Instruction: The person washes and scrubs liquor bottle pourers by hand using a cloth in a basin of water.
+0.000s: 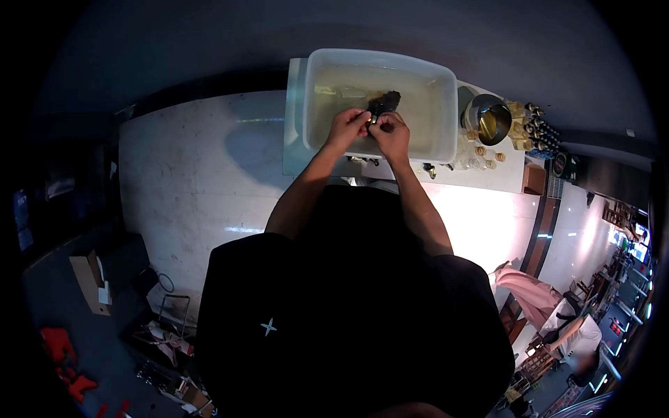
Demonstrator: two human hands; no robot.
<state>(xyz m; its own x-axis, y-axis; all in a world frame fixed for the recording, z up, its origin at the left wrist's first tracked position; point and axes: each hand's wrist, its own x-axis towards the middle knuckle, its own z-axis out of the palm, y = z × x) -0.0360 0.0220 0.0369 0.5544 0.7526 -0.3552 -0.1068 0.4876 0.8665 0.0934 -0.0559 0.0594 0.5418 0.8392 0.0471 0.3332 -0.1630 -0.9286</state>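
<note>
My left hand (346,128) and my right hand (392,134) meet over the near side of a translucent white plastic tub (449,115) of cloudy liquid. Both sets of fingers are pinched close together around a small pale, shiny piece (373,120), too small to name. Just beyond the fingertips is a dark, ragged clump (385,103); whether I hold part of it cannot be told. Farther left in the tub lies a clear, bottle-like shape (350,92).
The tub stands on a white table (296,157). To its right are a metal bowl (490,120) with something yellowish inside and several clear jars (479,159) with golden lids. Several dark bottles (542,132) stand beyond. A person in a white top (580,336) is at lower right.
</note>
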